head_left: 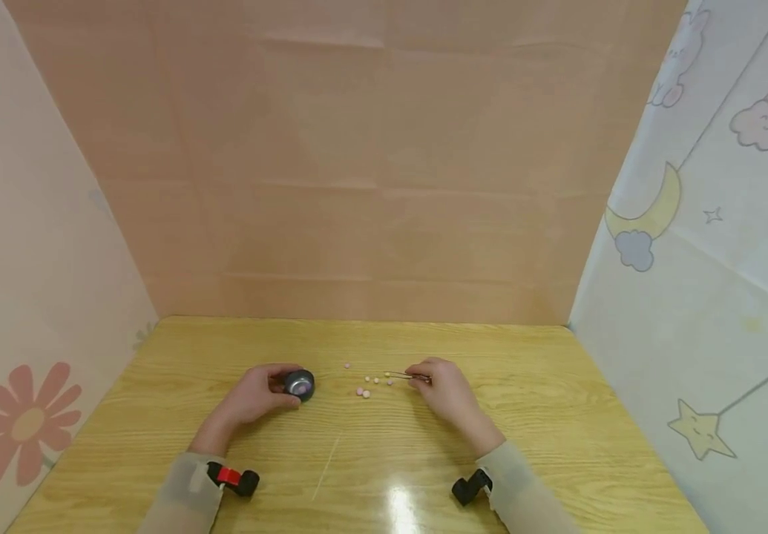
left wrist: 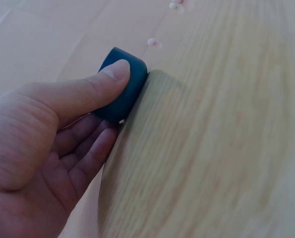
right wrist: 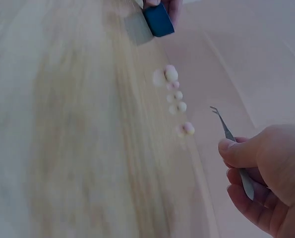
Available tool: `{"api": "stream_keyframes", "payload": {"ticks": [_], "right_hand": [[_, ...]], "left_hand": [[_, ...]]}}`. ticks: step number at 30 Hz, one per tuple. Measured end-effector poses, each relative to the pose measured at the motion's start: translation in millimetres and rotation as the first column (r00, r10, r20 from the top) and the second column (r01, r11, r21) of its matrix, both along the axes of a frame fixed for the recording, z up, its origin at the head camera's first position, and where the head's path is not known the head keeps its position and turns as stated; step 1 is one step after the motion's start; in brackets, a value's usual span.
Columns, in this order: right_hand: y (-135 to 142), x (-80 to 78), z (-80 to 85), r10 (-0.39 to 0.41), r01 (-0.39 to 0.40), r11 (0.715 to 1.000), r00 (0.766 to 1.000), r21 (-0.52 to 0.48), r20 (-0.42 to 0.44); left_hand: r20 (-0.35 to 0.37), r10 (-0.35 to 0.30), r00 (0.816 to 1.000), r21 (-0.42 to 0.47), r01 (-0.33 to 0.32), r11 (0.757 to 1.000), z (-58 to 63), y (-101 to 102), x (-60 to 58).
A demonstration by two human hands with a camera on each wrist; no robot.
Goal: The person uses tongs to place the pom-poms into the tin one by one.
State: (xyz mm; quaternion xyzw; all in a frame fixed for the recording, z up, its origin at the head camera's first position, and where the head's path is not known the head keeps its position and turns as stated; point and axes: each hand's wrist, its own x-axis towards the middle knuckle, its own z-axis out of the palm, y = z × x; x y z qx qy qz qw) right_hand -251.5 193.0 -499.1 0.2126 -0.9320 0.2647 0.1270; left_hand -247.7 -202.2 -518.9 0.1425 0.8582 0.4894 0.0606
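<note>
My left hand (head_left: 258, 395) grips a small dark round cup (head_left: 309, 377) by its side, thumb on one face and fingers on the other. The cup has a shiny metal inside, and a small purple ball (head_left: 305, 387) lies in it. In the left wrist view the cup's dark blue wall (left wrist: 133, 84) shows beneath the thumb. With my right hand (head_left: 447, 393) I pinch metal tweezers (right wrist: 228, 135) between thumb and fingers. Their bent tips point left, near a yellow ball (head_left: 386, 374) in the head view. In the right wrist view nothing sits between the tips.
Between the hands, several small pale balls (head_left: 366, 394) lie on the wooden table (head_left: 370, 452), with one pink ball (head_left: 346, 366) farther back. A brown back panel (head_left: 384, 222) and patterned side walls (head_left: 704, 311) enclose the table.
</note>
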Motion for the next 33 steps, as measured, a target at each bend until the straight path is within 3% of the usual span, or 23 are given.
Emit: {"api": "stream_keyframes", "payload": {"ticks": [10,33], "right_hand": [[10,-2.4,-5.3,0.035,-0.035,0.999,0.999,0.031,0.003],[12,-0.2,-4.0,0.020,-0.022,0.998,0.999,0.060,0.036]], "left_hand": [[0.004,-0.005,1.000,0.017,0.004,1.000,-0.8,-3,2.6],[-0.004,-0.012,1.000,0.020,0.012,1.000,-0.3,-1,-0.5]]}}
